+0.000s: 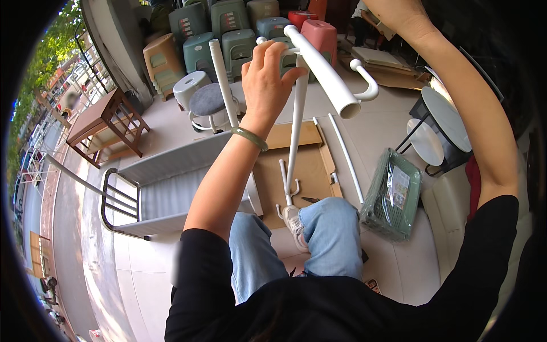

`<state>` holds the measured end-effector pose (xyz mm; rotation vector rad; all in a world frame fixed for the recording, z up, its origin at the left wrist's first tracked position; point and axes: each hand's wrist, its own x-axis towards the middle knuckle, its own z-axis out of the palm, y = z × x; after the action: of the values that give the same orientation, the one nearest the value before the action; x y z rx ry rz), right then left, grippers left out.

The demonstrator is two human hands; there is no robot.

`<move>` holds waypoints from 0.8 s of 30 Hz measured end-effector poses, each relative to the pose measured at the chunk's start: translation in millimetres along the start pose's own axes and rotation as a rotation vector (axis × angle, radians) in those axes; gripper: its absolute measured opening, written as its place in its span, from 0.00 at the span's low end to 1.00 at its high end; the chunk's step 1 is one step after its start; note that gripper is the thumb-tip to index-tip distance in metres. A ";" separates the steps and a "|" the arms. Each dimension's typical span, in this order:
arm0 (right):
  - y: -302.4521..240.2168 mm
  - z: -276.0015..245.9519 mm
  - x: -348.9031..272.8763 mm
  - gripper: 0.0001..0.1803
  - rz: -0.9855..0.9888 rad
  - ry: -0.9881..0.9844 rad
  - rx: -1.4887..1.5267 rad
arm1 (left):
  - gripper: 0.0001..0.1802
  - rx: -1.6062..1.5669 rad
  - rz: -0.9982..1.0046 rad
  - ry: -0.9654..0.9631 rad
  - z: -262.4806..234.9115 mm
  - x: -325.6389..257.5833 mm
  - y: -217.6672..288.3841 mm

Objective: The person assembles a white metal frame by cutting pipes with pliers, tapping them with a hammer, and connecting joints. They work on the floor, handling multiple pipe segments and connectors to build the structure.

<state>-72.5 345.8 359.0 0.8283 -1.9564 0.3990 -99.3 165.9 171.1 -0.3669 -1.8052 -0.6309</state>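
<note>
A white metal tube with curved, ball-tipped hooks (325,74), like a coat rack section, slants up close in front of me. My left hand (266,77), with a green bangle at the wrist, curls its fingers over one thin hook arm on the tube's left side. Below the tube a long white pole (294,125) runs down to a lower section with more hooks (286,182), beside my shoe. My right hand (399,14) is raised at the top edge, right of the tube; its fingers are cut off, so any hold is hidden.
A grey tiered rack (176,182) lies on the left, a white upright pole (223,85) behind it. Flattened cardboard (268,165) and a loose white tube (346,157) lie on the floor. Wrapped green baskets (393,194) stand right; stacked plastic stools (236,51) fill the back.
</note>
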 end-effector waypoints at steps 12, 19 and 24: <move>2.9 3.8 -15.2 0.14 -0.007 -0.149 -0.101 | 0.32 0.009 0.050 0.045 -1.1 -3.1 2.1; 11.8 3.3 -29.1 0.14 0.070 -0.406 -0.326 | 0.31 -0.052 -0.015 -0.006 1.3 -6.7 3.2; 8.5 14.7 -27.1 0.14 0.053 -0.068 -0.048 | 0.31 -0.044 -0.036 -0.022 3.4 -7.2 4.2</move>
<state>-79.0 353.9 328.7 0.7697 -2.0464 0.3578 -97.4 171.7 164.6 -0.3737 -1.8248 -0.6950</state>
